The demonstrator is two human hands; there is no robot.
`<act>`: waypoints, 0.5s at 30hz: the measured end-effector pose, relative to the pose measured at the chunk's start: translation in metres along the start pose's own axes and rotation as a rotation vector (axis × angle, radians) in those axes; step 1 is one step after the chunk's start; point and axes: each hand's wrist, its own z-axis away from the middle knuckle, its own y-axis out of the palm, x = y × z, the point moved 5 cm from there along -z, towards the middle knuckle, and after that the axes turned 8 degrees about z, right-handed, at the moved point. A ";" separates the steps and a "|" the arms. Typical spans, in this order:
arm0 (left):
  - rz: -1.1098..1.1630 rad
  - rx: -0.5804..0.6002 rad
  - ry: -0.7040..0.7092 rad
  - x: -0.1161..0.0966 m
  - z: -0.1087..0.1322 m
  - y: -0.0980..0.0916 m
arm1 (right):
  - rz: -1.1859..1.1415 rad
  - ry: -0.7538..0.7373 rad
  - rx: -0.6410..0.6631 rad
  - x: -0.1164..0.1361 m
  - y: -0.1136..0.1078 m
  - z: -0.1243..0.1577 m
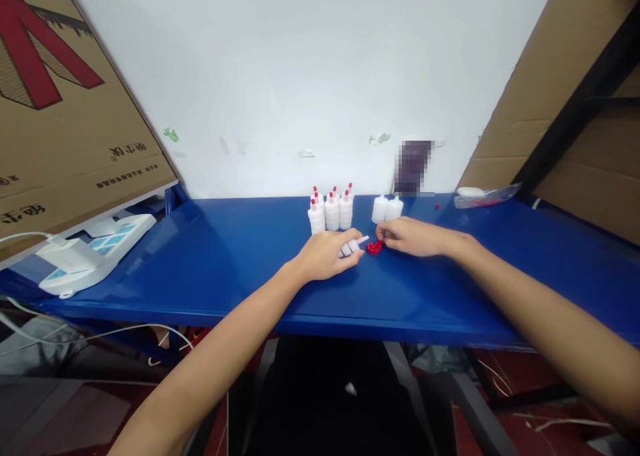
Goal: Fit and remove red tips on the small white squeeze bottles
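Note:
My left hand (pixel 330 255) is wrapped round a white squeeze bottle (pixel 353 246), which lies tilted with its bare nozzle pointing right. A small pile of red caps (pixel 373 248) lies on the table just beyond that nozzle. At the pile's right edge, my right hand (pixel 404 236) has its fingertips pinched together on a red cap, partly hidden by the fingers. Behind my left hand stand several white bottles with red tips (pixel 331 213) in a tight group. Two white bottles (pixel 387 209) without red tips stand upright behind my right hand.
Toward the back right of the blue table (pixel 240 256) lie a loose red cap (pixel 437 206) and a clear plastic bag (pixel 487 197) with red bits inside. A white power strip (pixel 100 256) with a plugged-in charger sits at the left. Cardboard (pixel 75 129) flanks the table; a white wall stands behind.

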 end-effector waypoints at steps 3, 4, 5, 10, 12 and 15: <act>-0.008 0.010 0.026 -0.001 0.000 0.000 | -0.014 0.000 0.014 0.004 -0.002 0.001; -0.007 0.015 0.028 0.000 0.000 0.001 | -0.021 -0.004 0.017 0.006 -0.003 0.001; -0.006 0.019 0.027 0.000 0.001 0.001 | -0.030 -0.010 0.018 0.007 -0.003 0.002; -0.001 0.031 0.010 0.001 0.000 0.001 | -0.079 -0.049 -0.001 0.013 -0.004 0.003; -0.004 0.037 0.001 0.001 0.000 0.001 | -0.095 -0.062 -0.002 0.015 -0.004 0.002; -0.008 0.044 -0.009 0.000 0.000 0.000 | -0.111 -0.073 -0.003 0.017 -0.004 0.002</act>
